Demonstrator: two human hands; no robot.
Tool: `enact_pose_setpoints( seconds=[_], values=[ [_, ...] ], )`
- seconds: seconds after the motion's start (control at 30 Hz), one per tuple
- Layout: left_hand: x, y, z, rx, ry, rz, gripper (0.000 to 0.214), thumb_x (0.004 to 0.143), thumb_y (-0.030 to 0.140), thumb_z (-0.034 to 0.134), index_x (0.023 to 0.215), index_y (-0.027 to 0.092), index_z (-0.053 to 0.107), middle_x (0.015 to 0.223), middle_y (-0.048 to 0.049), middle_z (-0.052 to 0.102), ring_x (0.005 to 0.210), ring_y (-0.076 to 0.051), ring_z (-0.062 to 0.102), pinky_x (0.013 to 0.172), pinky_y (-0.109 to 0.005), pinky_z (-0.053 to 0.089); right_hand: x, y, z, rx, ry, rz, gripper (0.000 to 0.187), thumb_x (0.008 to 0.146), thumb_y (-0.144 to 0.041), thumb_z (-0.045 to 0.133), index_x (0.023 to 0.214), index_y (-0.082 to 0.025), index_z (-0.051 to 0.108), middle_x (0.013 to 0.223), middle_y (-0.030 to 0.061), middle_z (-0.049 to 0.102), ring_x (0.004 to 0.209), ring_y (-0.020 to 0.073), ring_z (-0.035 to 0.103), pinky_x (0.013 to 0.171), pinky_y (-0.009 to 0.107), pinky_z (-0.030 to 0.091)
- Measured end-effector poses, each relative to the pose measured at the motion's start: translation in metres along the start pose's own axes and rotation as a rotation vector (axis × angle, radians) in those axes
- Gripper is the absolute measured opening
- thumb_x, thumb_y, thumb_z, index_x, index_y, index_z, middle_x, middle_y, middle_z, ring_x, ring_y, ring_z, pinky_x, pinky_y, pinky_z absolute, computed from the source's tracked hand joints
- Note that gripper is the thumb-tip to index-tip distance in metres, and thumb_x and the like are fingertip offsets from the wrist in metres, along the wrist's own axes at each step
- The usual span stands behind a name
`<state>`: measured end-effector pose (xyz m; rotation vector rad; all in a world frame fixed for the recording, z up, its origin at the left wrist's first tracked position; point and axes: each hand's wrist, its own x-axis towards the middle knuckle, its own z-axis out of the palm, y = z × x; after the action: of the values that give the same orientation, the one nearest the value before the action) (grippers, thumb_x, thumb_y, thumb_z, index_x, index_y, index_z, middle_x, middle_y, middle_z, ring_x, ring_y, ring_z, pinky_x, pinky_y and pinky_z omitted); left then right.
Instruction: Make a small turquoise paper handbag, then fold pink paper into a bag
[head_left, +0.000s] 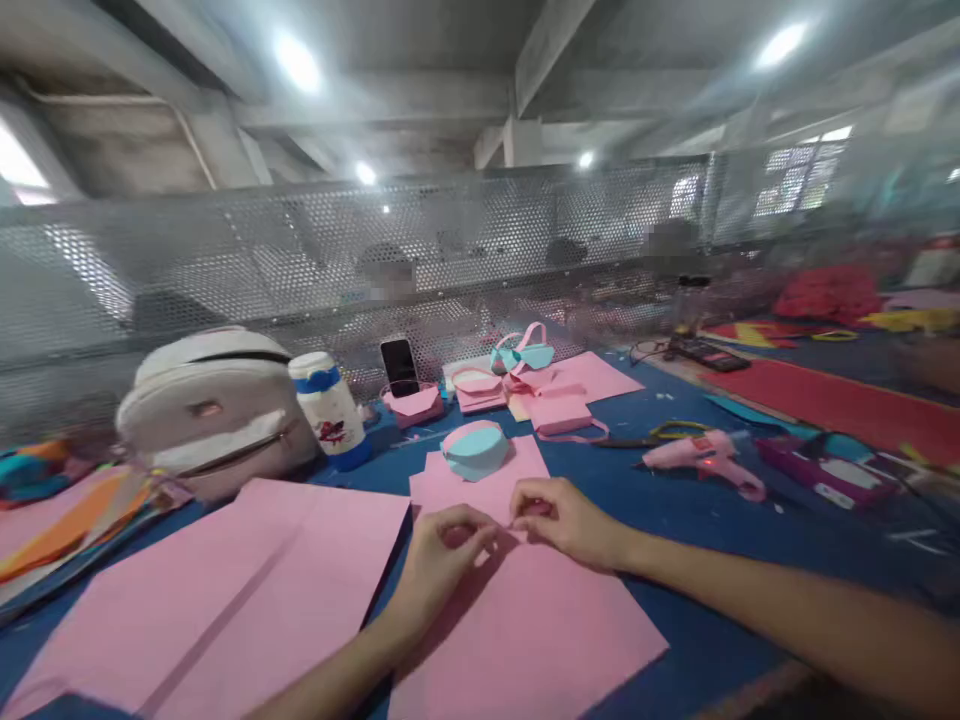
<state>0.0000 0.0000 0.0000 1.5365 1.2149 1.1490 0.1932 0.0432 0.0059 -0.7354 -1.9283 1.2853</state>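
1. Worktop (600, 480), blue and crowded: paper, tools and small folded pieces share it, so a wide arm sweep could knock several out of place.
2. The left pink sheet (322, 570) has the left forearm across its near right part; a drag of that arm could crease or shift it.
3. The front pink sheet (525, 640) lies flat beneath both hands. Leaning on it unevenly could slide or wrinkle it.
4. The glue gun (694, 452) lies beyond the right forearm, a red light showing on its body. If it is hot, a careless reach across could burn skin or drip glue on paper.
5. The left grip (439, 565) has thumb and finger nearly meeting; I cannot tell whether they hold anything. The right grip (574, 520) is pinched on pink paper.
6. A blue-flapped pouch (476, 450) sits just past the fingertips, where a forward push could crush it.
7. The pink piece (515, 534) is at the right fingertips, above the front sheet; whether it is separate is unclear. Pulling too hard could tear it, and uneven pressure could skew a fold.
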Motion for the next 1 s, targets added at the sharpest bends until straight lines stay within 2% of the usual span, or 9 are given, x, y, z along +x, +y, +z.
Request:
enact_pose_setpoints(
  seconds=[0.13, 0.37, 0.63, 0.8, 1.0],
  values=[
    [0.000, 0.003, 0.000, 0.006, 0.013, 0.005, 0.017, 0.076, 0.031, 0.068, 0.070, 0.016, 0.073, 0.074, -0.0073, 0.073, 0.072, -0.021, 0.066, 0.066, -0.026, 0.049, -0.002, -0.002, 0.002, 0.041, -0.005, 0.007, 0.004, 0.080, -0.018, 0.059, 0.077, -0.016, 0.060, 0.068, -0.0023, 0.056, 0.062, 0.0107, 0.049, 0.057, 0.021, 0.038],
    [0.004, 0.004, -0.005, -0.016, 0.038, 0.011, 0.021, 0.077, 0.034, 0.068, 0.071, 0.015, 0.071, 0.071, -0.0060, 0.071, 0.069, -0.019, 0.063, 0.065, -0.025, 0.048, -0.003, -0.003, -0.001, -0.011, 0.063, -0.002, 0.011, 0.083, -0.025, 0.061, 0.077, -0.017, 0.059, 0.065, -0.0022, 0.057, 0.058, 0.0111, 0.050, 0.053, 0.021, 0.038],
    [0.004, 0.004, -0.006, -0.025, 0.042, 0.026, 0.017, 0.076, 0.031, 0.069, 0.072, 0.015, 0.073, 0.075, -0.0079, 0.072, 0.074, -0.021, 0.064, 0.072, -0.028, 0.048, -0.006, -0.007, 0.001, 0.006, 0.028, -0.020, 0.008, 0.083, -0.019, 0.057, 0.075, -0.017, 0.057, 0.065, -0.0023, 0.055, 0.060, 0.0112, 0.050, 0.057, 0.022, 0.040],
    [0.006, -0.001, -0.008, -0.030, 0.074, 0.026, 0.022, 0.080, 0.037, 0.067, 0.075, 0.015, 0.071, 0.070, -0.0053, 0.068, 0.069, -0.018, 0.060, 0.067, -0.027, 0.045, -0.007, -0.007, 0.001, -0.069, 0.066, -0.056, 0.009, 0.086, -0.020, 0.055, 0.078, -0.018, 0.056, 0.066, -0.0029, 0.055, 0.058, 0.0103, 0.049, 0.054, 0.021, 0.039],
    [0.008, -0.006, -0.011, -0.032, 0.124, 0.021, 0.026, 0.084, 0.039, 0.063, 0.072, 0.016, 0.069, 0.069, -0.0028, 0.063, 0.070, -0.016, 0.056, 0.067, -0.025, 0.042, -0.006, -0.002, 0.000, -0.051, 0.041, -0.009, 0.019, 0.091, -0.029, 0.052, 0.076, -0.019, 0.053, 0.063, -0.0034, 0.054, 0.053, 0.0098, 0.049, 0.050, 0.021, 0.040]
  ],
)
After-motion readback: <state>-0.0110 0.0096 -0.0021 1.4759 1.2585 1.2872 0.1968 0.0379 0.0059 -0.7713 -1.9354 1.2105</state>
